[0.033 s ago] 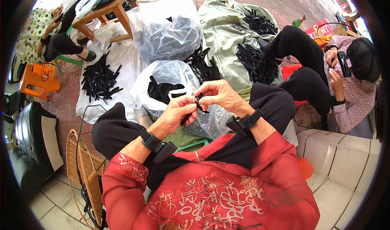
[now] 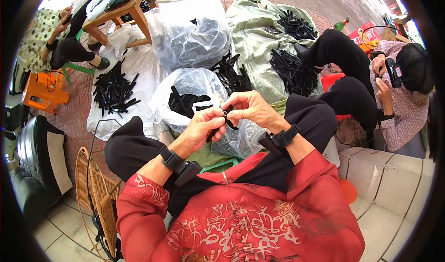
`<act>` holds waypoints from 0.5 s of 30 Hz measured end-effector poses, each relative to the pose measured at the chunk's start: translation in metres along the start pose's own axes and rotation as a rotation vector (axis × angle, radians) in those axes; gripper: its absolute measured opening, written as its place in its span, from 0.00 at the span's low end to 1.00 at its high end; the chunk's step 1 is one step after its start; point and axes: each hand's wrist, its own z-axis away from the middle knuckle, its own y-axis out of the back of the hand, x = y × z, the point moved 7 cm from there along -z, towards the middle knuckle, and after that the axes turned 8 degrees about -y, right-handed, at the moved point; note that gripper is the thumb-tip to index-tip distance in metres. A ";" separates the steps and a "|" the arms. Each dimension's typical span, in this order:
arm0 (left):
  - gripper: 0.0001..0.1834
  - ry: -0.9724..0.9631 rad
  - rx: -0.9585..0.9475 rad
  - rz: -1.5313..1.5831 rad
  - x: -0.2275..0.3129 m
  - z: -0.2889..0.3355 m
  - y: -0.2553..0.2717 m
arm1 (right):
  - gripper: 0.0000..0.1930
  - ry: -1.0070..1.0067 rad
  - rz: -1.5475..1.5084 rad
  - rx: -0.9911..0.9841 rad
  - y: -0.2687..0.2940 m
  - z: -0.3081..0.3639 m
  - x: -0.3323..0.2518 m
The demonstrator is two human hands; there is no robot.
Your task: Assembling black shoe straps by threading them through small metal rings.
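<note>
Nearest, the left hand (image 2: 204, 126) and right hand (image 2: 251, 108) pinch a black strip (image 2: 231, 123) between fingertips, seemingly working at its upper end; continuing would call for a steady two-handed grip. Beyond: a plastic bag (image 2: 160, 100), then a loose black pile (image 2: 113, 91).

I watch one wide fisheye view, taken from the left of two cameras side by side on the wearer's head. It faces forward and steeply down, over the near red shirt (image 2: 259, 215), close above the left hand (image 2: 204, 126) and right hand (image 2: 254, 109) mid-view. It reaches brick paving (image 2: 306, 0) at the far side and an orange stool (image 2: 33, 96) far left; the tiled ledge (image 2: 396, 185) bends near right.
</note>
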 end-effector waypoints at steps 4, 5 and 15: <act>0.03 -0.015 -0.081 0.069 0.007 -0.003 -0.009 | 0.10 0.024 0.095 0.028 -0.001 0.002 -0.002; 0.04 -0.017 -0.083 0.095 0.007 -0.003 -0.010 | 0.10 0.053 0.087 0.047 -0.001 0.002 -0.003; 0.04 -0.026 -0.040 -0.074 0.013 -0.002 -0.005 | 0.07 0.183 0.313 0.093 -0.004 0.008 -0.018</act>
